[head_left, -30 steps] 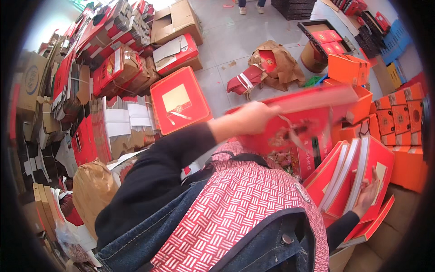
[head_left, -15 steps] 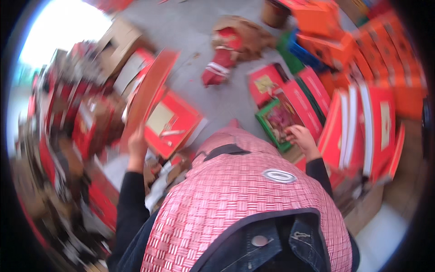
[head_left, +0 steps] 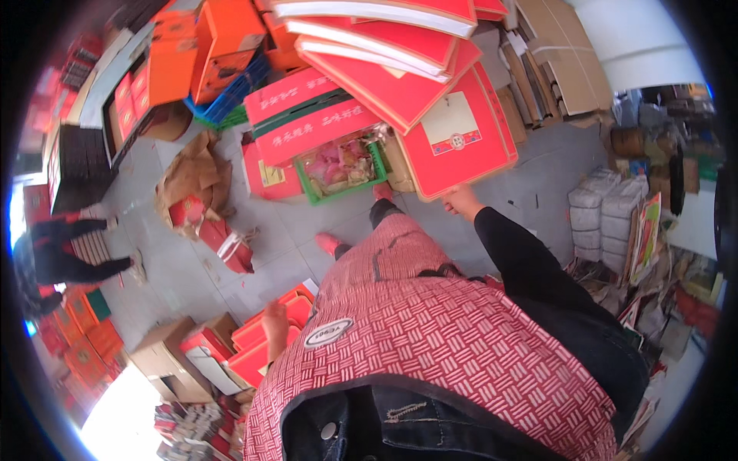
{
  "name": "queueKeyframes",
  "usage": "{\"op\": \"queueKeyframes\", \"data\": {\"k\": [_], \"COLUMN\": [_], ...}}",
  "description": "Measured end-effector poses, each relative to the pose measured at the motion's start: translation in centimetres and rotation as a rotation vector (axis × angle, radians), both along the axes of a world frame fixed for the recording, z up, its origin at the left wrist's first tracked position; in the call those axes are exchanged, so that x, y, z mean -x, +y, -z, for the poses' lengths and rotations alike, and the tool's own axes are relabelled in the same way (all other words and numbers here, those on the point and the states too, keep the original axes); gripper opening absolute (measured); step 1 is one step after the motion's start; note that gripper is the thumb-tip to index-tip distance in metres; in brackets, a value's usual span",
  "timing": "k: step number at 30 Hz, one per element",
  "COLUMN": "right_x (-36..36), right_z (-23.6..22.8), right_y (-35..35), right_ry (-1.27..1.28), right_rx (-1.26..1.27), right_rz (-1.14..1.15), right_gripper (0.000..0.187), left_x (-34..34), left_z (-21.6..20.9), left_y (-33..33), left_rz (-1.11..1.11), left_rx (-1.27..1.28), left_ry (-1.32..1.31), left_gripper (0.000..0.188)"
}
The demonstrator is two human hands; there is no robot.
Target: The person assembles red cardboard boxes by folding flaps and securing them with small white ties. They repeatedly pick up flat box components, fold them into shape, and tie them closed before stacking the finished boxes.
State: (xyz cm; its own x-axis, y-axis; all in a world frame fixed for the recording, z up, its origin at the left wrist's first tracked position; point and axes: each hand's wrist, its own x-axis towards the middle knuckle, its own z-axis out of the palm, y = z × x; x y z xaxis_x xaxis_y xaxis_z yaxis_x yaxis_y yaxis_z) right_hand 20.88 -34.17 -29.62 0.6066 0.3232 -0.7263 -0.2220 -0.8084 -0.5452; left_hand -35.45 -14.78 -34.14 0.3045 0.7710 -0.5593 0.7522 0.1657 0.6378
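My right hand [head_left: 463,201] is at the near edge of a flat red box [head_left: 492,157] with a cream label, its fingers closed on that edge. Other red boxes [head_left: 384,92] with white sides lie fanned out over its far part. At the lower left, my left hand [head_left: 275,326] is in front of a few red box pieces [head_left: 250,361]. Its fingers are smeared, and whether it holds anything is unclear. To the left of the flat box stands a green basket [head_left: 314,188] with small pink and cream packets in it.
A brown paper sack [head_left: 196,173] and a red bag [head_left: 227,244] lie on the grey tiled floor. Orange boxes [head_left: 219,46] and a blue crate [head_left: 238,92] stand at the back left. White wrapped bundles [head_left: 603,207] are stacked at right. Another person [head_left: 69,253] stands at far left.
My view has swung to the right. The red panel that my left hand held upright is no longer seen in it. My right hand has gone from beside the green basket to the red box.
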Motion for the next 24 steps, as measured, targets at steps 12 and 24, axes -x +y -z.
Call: {"op": "queueKeyframes", "data": {"k": [12, 24], "right_x": [-24.9, -32.3], "right_z": [11.5, 22.7], "right_y": [10.0, 10.3], "right_ry": [-0.815, -0.168], "right_rx": [-0.044, -0.56], "right_rz": [0.049, 0.602], "right_gripper": [0.021, 0.012], "left_x": [-21.1, -48.9], "left_z": [-14.5, -16.7], "left_y": [2.0, 9.7], "left_rz": [0.504, 0.231], "left_rx": [-0.064, -0.053], "left_ry": [0.292, 0.162], "left_gripper": [0.019, 0.027]}}
